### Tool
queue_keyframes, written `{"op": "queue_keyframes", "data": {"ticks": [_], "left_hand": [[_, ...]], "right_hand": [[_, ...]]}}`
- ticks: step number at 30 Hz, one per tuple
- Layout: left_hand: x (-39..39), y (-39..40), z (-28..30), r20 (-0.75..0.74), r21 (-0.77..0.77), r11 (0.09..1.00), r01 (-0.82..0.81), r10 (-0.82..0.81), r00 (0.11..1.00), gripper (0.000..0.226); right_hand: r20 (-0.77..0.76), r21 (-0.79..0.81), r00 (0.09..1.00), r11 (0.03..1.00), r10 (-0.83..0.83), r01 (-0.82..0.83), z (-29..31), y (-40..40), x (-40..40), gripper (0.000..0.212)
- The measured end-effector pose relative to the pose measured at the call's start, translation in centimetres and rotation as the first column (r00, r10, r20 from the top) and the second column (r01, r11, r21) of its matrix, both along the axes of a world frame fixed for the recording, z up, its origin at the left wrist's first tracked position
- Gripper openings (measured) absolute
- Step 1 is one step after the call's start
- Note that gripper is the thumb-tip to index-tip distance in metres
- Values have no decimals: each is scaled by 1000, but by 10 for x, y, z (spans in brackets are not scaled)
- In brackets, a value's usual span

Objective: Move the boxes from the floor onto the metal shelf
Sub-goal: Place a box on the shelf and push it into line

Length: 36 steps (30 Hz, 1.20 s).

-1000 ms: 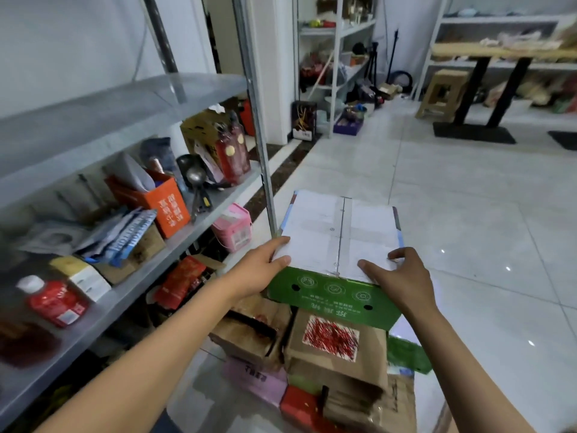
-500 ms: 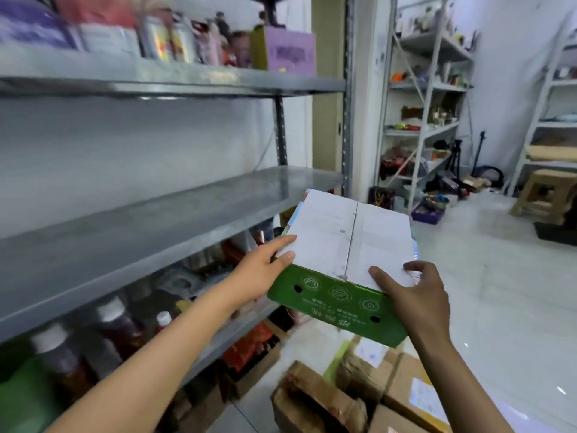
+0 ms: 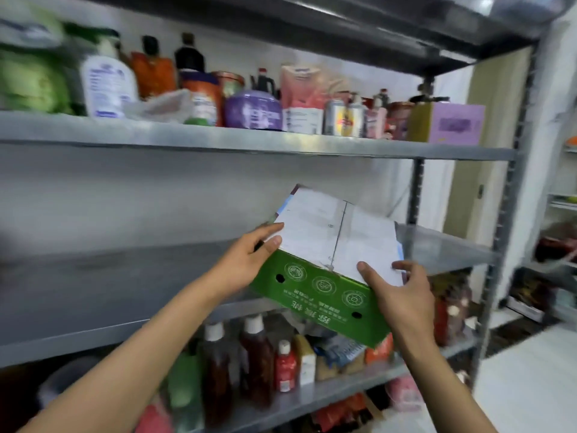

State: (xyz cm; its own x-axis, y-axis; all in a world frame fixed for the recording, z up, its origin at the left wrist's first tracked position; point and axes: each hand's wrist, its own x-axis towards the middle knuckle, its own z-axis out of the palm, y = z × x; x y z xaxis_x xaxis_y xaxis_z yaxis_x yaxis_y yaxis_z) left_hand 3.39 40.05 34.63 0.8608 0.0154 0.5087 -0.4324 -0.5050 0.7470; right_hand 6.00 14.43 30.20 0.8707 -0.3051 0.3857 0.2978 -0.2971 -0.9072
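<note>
Fingers of the left hand (image 3: pixel 246 264) lie flat and together along the left edge of the green-sided box (image 3: pixel 324 267), thumb pressed on its white top, so that hand is clamped on the box; at the near right corner the right hand (image 3: pixel 402 292) grips the same way, thumb on top and the other fingers curled round the right edge.

Half a second ago the box was held level out in front of the rack, with the cardboard pile on the floor in sight below it. Now the box has come up and forward: its far end has crossed over the front lip of the bare middle shelf (image 3: pixel 93 276) of the metal rack, while the near green side hangs out in front and dips toward the right. It looks tilted, not yet flat on the steel, and whether its far underside touches the shelf is hidden. By my reading the carry is over and the setting-down has begun; this box is close to placed.

Both forearms reach up and forward from the lower corners, nearly straight, wrists bent slightly inward toward each other. Bottles and a lilac carton (image 3: pixel 452 123) crowd the shelf above; sauce bottles (image 3: pixel 253 354) stand on the one below, just under the box.
</note>
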Motion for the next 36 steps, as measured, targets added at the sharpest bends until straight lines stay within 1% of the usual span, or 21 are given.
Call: {"op": "queue_keyframes", "data": {"ticks": [5,10,12,14,16,18,21,22,26,29,30,32,34,36], "left_hand": [[-39,76,10,20,-72,984,-163,165,986,38],[-87,135,12,39,-115,938,-326,332,943,38],[-105,154,14,29,-158,910,-383,392,920,44],[-120,170,18,26,-235,868,-436,454,890,57],[-135,186,25,-1,-232,833,-502,516,857,63],[-150,205,33,-30,-236,842,-485,493,870,65],[-168,235,42,-83,-253,871,-421,414,906,85],[-173,242,44,-88,-248,872,-422,414,906,87],[-180,258,56,-70,-245,866,-435,432,899,76],[-179,268,63,-54,-238,875,-422,422,905,72],[-179,269,66,-47,-236,877,-419,420,906,70],[-173,268,71,-20,-212,880,-425,431,902,69],[-164,268,71,18,-176,871,-458,468,883,69],[-154,272,68,62,-128,838,-530,540,839,72]], "right_hand": [[16,-22,983,983,182,-182,18,84,10,59],[20,-38,931,931,363,-363,30,159,6,49],[18,-43,905,905,425,-424,33,186,3,50],[12,-47,877,876,481,-480,36,212,-1,53],[0,-30,839,839,544,-543,38,237,-5,56],[11,-22,808,809,588,-588,37,256,-10,59],[-1,-70,771,769,636,-635,30,280,-16,63],[-22,-73,752,749,658,-658,26,289,-17,65],[-66,-109,649,641,758,-760,8,318,-29,100],[-59,-80,601,596,797,-799,4,330,-34,105],[-58,-74,595,590,802,-804,3,334,-33,109],[-48,-152,632,619,774,-770,-1,340,-29,114],[-44,-242,666,639,745,-730,-9,345,-20,110],[-37,-320,684,640,728,-698,-14,349,-14,103]]}}
